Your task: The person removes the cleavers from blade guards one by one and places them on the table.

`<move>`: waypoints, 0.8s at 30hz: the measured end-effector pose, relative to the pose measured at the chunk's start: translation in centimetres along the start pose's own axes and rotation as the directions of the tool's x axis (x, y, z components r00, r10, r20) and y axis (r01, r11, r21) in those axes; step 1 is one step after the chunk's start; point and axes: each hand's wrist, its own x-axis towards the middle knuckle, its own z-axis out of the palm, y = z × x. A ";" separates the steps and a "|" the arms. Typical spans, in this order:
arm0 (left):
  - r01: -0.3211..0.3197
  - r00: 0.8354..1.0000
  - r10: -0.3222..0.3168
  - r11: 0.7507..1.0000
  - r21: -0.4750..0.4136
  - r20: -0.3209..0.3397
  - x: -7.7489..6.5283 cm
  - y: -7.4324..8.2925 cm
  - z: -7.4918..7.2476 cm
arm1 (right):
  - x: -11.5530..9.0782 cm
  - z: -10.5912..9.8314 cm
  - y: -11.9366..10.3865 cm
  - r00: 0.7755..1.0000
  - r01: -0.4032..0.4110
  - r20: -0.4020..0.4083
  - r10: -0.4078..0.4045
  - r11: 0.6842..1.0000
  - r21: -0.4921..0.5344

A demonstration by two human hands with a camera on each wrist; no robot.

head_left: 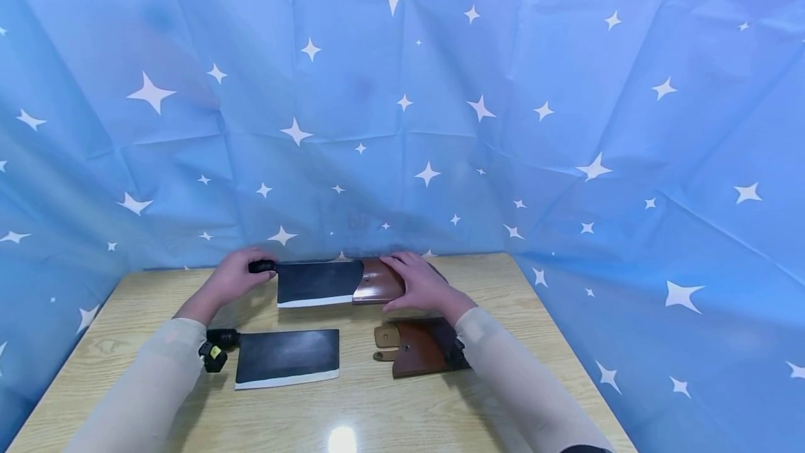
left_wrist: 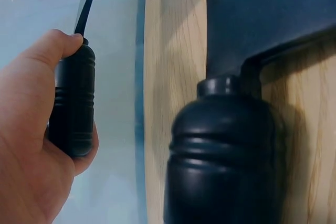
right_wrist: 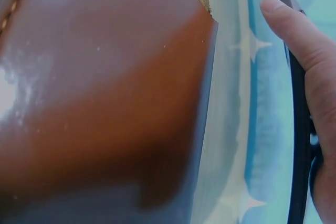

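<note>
My left hand (head_left: 236, 275) grips the ribbed black handle (left_wrist: 76, 98) of the far cleaver, thumb near its collar. This cleaver's dark blade (head_left: 321, 282) has a pale edge facing me, and its right end is inside a brown leather sheath (head_left: 377, 281). From the right, my right hand (head_left: 423, 281) holds that sheath; in the right wrist view the thumb (right_wrist: 294, 27) lies along it and the other fingers are hidden. Nearer me, a second cleaver (head_left: 288, 356) lies flat below my left forearm. A second brown sheath (head_left: 420, 348) with a snap strap lies under my right wrist.
Everything is over a light wooden table (head_left: 371, 411), with a bright glare spot at its front. A blue curtain (head_left: 402, 124) with white stars hangs right behind the table's far edge and along both sides.
</note>
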 end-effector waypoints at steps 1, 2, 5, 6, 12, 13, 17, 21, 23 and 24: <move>0.001 1.000 -0.001 1.000 0.001 0.000 -0.1 0.0 0.0 | -0.1 0.0 0.0 1.000 -0.004 0.003 0.004 1.000 0.004; 0.002 1.000 -0.002 1.000 0.003 0.000 -0.1 0.0 -0.1 | -0.2 0.0 0.1 1.000 -0.007 0.004 0.007 1.000 0.004; 0.002 1.000 -0.002 1.000 0.013 0.001 -0.3 -0.1 -0.1 | -0.4 0.0 0.2 1.000 -0.017 0.006 0.017 1.000 0.002; 0.002 1.000 -0.002 1.000 0.014 0.000 -0.4 -0.1 -0.2 | -0.5 0.0 0.2 1.000 -0.020 0.007 0.020 1.000 -0.004; 0.004 1.000 -0.004 1.000 0.000 0.001 -0.8 -0.4 -0.6 | -0.6 0.0 0.4 1.000 -0.015 -0.001 0.015 1.000 -0.007; 0.003 1.000 -0.003 1.000 -0.001 0.001 -0.9 -0.4 -0.6 | -0.7 0.0 0.5 1.000 -0.012 0.000 0.012 1.000 -0.001; 0.000 1.000 0.000 1.000 0.002 0.001 -1.1 -0.7 -0.9 | -0.9 -0.2 0.6 1.000 -0.005 0.002 0.005 1.000 0.007; -0.001 1.000 0.001 1.000 0.012 0.002 -1.4 -1.1 -1.1 | -1.3 -0.3 0.8 1.000 -0.002 0.003 0.002 1.000 -0.006; 0.000 1.000 0.000 1.000 0.020 0.002 -1.6 -1.4 -1.3 | -1.6 -0.3 1.1 1.000 -0.001 0.004 0.001 1.000 -0.010; 0.003 1.000 -0.003 1.000 0.022 0.002 -1.6 -1.5 -1.3 | -1.7 -0.3 1.2 1.000 -0.003 0.004 0.003 1.000 -0.011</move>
